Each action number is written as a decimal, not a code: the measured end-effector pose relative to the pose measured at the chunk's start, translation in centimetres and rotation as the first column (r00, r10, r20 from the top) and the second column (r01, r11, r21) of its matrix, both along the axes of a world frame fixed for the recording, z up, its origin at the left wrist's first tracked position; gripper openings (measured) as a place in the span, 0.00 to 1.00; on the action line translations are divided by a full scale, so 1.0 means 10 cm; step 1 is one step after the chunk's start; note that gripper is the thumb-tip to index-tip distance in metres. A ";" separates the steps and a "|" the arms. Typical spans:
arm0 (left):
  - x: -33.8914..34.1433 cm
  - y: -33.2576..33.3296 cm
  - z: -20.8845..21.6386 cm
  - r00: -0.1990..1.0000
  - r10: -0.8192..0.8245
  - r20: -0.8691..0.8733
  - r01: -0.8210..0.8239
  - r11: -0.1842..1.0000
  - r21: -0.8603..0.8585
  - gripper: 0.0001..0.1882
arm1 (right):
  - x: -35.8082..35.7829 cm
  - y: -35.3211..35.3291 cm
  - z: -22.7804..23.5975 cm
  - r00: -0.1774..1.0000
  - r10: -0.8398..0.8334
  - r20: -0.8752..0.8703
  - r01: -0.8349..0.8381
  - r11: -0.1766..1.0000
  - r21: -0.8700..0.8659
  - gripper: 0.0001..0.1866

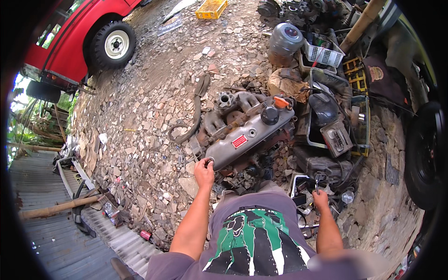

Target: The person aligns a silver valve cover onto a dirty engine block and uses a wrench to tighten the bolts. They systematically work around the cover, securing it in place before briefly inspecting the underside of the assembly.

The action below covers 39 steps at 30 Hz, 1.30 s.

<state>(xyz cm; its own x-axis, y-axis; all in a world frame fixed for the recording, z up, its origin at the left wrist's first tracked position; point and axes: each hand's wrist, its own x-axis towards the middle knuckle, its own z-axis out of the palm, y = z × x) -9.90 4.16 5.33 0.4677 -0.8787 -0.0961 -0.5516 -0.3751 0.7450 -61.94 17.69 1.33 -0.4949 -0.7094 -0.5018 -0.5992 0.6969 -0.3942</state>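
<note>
An engine with a grey metal valve cover lies on the stony ground in front of me. The cover carries a red label, a black filler cap and a small round fitting along its top. At its near left end, the closed fingers of my left hand touch the cover beside a small ring-shaped part; whatever they pinch is mostly hidden. To the right, my right hand is closed around a slim metal tool, like a wrench, above a white-rimmed bin of mixed parts.
Right of the engine stand crates with parts, a dark plastic box and a clear water jug. A black hose lies left of the engine. A red vehicle is at far left, corrugated sheets at near left.
</note>
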 end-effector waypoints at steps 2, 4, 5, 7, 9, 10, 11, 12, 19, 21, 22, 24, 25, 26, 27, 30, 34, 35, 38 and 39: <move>0.06 -0.01 0.03 0.999 -0.035 -0.036 0.036 0.999 0.020 0.11 | 0.01 -0.03 0.07 1.000 0.007 -0.010 -0.007 1.000 0.031 0.17; 0.09 -0.03 0.08 0.997 -0.072 -0.036 0.074 0.996 0.053 0.11 | 0.04 -0.07 0.09 1.000 0.003 0.015 -0.004 0.999 0.042 0.18; 0.11 -0.03 0.09 0.995 -0.091 -0.041 0.094 0.993 0.067 0.11 | 0.01 -0.08 0.08 1.000 0.004 0.026 -0.005 0.999 0.035 0.17; 0.16 -0.04 0.02 0.987 -0.150 0.061 0.147 0.988 0.044 0.11 | -0.01 -0.09 0.04 0.999 0.004 0.046 -0.005 1.000 0.022 0.16; 0.13 -0.04 0.07 0.984 -0.149 0.099 0.142 0.987 0.076 0.12 | -0.01 -0.09 0.08 0.999 0.000 0.050 -0.001 1.000 0.024 0.15; 0.12 -0.04 0.07 0.993 -0.108 0.051 0.103 0.991 0.085 0.12 | -0.01 -0.09 0.09 0.999 0.012 0.032 -0.013 1.000 0.022 0.15; 0.11 -0.03 0.06 0.998 -0.060 -0.011 0.061 0.995 0.084 0.12 | 0.00 -0.09 0.10 1.000 0.025 0.015 -0.025 1.000 0.019 0.15; 0.10 -0.01 0.04 0.997 -0.012 -0.072 0.018 0.996 0.087 0.12 | 0.00 -0.09 0.10 0.999 0.018 0.027 -0.018 1.000 0.020 0.15; 0.02 0.00 0.12 1.000 -0.016 0.012 0.015 0.996 0.087 0.14 | -0.17 -0.02 0.06 0.998 0.056 0.023 -0.056 0.998 0.003 0.15; 0.03 -0.04 0.22 0.995 -0.044 0.090 0.030 0.988 0.149 0.15 | -0.17 -0.03 0.01 0.996 0.084 -0.003 -0.084 0.996 -0.014 0.15; 0.02 -0.06 0.22 0.992 -0.059 0.116 0.037 0.983 0.179 0.15 | -0.19 -0.04 0.00 0.994 0.109 -0.027 -0.110 0.993 -0.033 0.15; 0.01 -0.07 0.23 0.988 -0.036 0.150 0.001 0.974 0.226 0.16 | -0.12 -0.10 0.03 0.990 0.135 -0.034 -0.136 0.990 -0.043 0.16; -0.01 -0.07 0.22 0.988 0.000 0.157 -0.038 0.970 0.240 0.16 | -0.09 -0.13 0.05 0.991 0.134 -0.020 -0.135 0.990 -0.034 0.16; -0.03 -0.08 0.22 0.986 0.034 0.161 -0.074 0.965 0.252 0.17 | -0.08 -0.16 0.08 0.991 0.131 -0.009 -0.131 0.991 -0.027 0.17; -0.04 -0.09 0.20 0.985 0.056 0.161 -0.094 0.966 0.242 0.17 | -0.06 -0.19 0.11 0.994 0.110 0.020 -0.109 0.994 -0.028 0.17; -0.04 -0.08 0.09 0.987 0.098 0.128 -0.123 0.971 0.203 0.16 | -0.02 -0.23 0.19 0.996 0.063 0.070 -0.061 0.998 -0.028 0.18; 0.05 0.00 -0.08 0.997 -0.034 0.073 0.034 0.999 0.003 0.11 | -0.03 -0.23 0.20 0.997 0.061 0.044 -0.060 0.998 -0.035 0.18; 0.07 0.02 -0.06 0.991 -0.095 0.089 0.102 0.992 -0.072 0.10 | -0.02 -0.23 0.19 0.997 0.066 0.043 -0.065 0.997 -0.034 0.18; 0.04 0.01 -0.01 0.994 -0.077 0.079 0.077 0.997 0.014 0.11 | -0.02 -0.23 0.21 0.994 0.102 0.033 -0.100 0.993 -0.060 0.18; 0.04 0.01 -0.01 0.993 -0.090 0.080 0.089 0.996 0.021 0.11 | -0.01 -0.24 0.22 0.994 0.107 0.026 -0.106 0.993 -0.051 0.18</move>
<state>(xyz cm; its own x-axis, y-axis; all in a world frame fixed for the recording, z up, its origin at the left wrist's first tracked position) -9.48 4.24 5.23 0.3941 -0.9158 -0.0769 -0.6416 -0.3340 0.6905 -62.08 15.32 3.48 -0.4014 -0.7814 -0.4778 -0.6570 0.6091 -0.4442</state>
